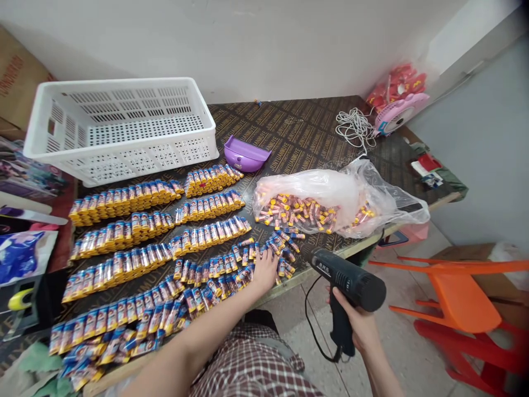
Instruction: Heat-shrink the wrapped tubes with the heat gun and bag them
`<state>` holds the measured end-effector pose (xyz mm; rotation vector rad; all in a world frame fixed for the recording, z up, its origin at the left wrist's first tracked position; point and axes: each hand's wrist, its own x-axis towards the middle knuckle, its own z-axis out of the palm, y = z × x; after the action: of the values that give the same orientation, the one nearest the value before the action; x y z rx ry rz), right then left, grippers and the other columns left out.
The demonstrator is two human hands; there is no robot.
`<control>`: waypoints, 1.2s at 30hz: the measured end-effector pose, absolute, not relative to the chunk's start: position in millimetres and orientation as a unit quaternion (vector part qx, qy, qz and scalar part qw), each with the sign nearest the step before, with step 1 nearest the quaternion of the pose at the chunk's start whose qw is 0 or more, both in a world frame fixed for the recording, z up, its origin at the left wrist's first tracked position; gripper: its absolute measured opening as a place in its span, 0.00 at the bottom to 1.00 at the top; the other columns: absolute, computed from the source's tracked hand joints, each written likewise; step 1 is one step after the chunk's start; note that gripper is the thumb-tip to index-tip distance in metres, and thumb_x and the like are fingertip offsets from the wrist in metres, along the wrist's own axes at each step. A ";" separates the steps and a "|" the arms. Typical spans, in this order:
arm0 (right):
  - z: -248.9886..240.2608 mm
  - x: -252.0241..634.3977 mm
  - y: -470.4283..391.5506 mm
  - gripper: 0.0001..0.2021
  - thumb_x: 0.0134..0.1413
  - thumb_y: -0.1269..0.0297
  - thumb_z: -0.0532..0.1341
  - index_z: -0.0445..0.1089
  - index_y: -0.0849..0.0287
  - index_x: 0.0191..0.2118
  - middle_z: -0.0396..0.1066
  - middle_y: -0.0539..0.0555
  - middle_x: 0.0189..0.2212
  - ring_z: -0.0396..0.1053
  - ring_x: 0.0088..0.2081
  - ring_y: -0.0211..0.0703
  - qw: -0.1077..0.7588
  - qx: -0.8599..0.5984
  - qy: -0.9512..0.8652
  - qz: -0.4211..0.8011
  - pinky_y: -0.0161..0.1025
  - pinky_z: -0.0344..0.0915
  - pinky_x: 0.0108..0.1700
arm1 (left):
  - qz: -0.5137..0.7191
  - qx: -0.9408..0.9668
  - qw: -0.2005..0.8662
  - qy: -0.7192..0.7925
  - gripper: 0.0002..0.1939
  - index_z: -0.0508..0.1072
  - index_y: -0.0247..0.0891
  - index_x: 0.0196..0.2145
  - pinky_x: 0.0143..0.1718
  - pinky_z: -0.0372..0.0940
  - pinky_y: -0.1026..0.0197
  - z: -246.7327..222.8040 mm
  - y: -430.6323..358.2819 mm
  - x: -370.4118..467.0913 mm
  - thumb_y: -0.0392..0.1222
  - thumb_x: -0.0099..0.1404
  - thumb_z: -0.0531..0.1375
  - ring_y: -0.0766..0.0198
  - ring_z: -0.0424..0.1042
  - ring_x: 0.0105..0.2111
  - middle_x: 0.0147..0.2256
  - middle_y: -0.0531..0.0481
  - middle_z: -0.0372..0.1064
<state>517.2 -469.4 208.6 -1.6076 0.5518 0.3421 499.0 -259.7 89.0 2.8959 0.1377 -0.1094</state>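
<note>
My right hand [351, 309] is wrapped round the handle of a black heat gun [347, 278], its nozzle pointing left toward the table edge. Fingers spread, my left hand [265, 269] rests on loose small bottles with blue and yellow ends [283, 242] near the front edge. Left of it, rows of upright bottles [140, 262] stand on the dark table, with some lying tilted at the front. A clear plastic bag [326, 187] behind my hands holds many pink, yellow-ended bottles [303, 209].
A white plastic crate [136, 151] sits at the back left, beside a purple scoop [246, 155]. A coiled white cord [355, 128] and pink fan [400, 117] are at the back right. Orange stool [467, 298] stands right of the table. Yellow tape [20, 299] lies far left.
</note>
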 end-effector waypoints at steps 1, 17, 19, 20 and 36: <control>208.7 517.4 -468.1 0.20 0.26 0.60 0.72 0.73 0.65 0.31 0.74 0.55 0.26 0.70 0.25 0.44 0.644 -0.712 0.232 0.155 0.37 0.69 0.27 | -0.035 0.991 0.123 0.045 0.24 0.61 0.38 0.51 0.55 0.46 0.45 89.3 -258.0 492.8 0.44 0.57 0.56 0.50 0.52 0.54 0.52 0.39 0.55; 215.2 517.8 -465.3 0.18 0.30 0.57 0.71 0.73 0.63 0.31 0.74 0.54 0.25 0.70 0.26 0.45 0.624 -0.735 0.187 0.188 0.37 0.67 0.27 | -0.071 0.981 0.179 -0.025 0.24 0.59 0.41 0.53 0.56 0.44 0.53 95.0 -215.4 548.0 0.31 0.57 0.51 0.56 0.44 0.59 0.58 0.45 0.49; 223.2 515.7 -477.0 0.20 0.29 0.58 0.71 0.73 0.62 0.32 0.74 0.54 0.27 0.70 0.26 0.44 0.630 -0.730 0.212 0.158 0.37 0.67 0.26 | -0.108 0.974 0.177 -0.090 0.26 0.59 0.41 0.53 0.57 0.42 0.53 92.6 -214.5 570.8 0.30 0.56 0.52 0.57 0.46 0.58 0.56 0.45 0.54; 226.5 514.7 -483.1 0.20 0.29 0.58 0.71 0.73 0.62 0.33 0.74 0.54 0.27 0.70 0.26 0.44 0.630 -0.730 0.217 0.150 0.37 0.67 0.26 | -0.126 0.972 0.172 -0.098 0.24 0.61 0.41 0.51 0.56 0.43 0.54 92.4 -213.6 578.9 0.30 0.56 0.53 0.57 0.49 0.56 0.53 0.44 0.58; 194.0 541.8 -443.9 0.18 0.27 0.57 0.70 0.73 0.64 0.27 0.72 0.55 0.21 0.67 0.23 0.43 0.597 -0.762 0.111 0.227 0.38 0.66 0.26 | 0.002 0.958 0.244 0.148 0.16 0.67 0.38 0.46 0.46 0.58 0.60 155.9 -152.1 519.7 0.40 0.61 0.51 0.59 0.65 0.44 0.42 0.46 0.68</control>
<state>541.8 -443.9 194.0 -1.7677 0.2577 0.5269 519.7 -152.1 155.9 2.6168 0.4047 0.0055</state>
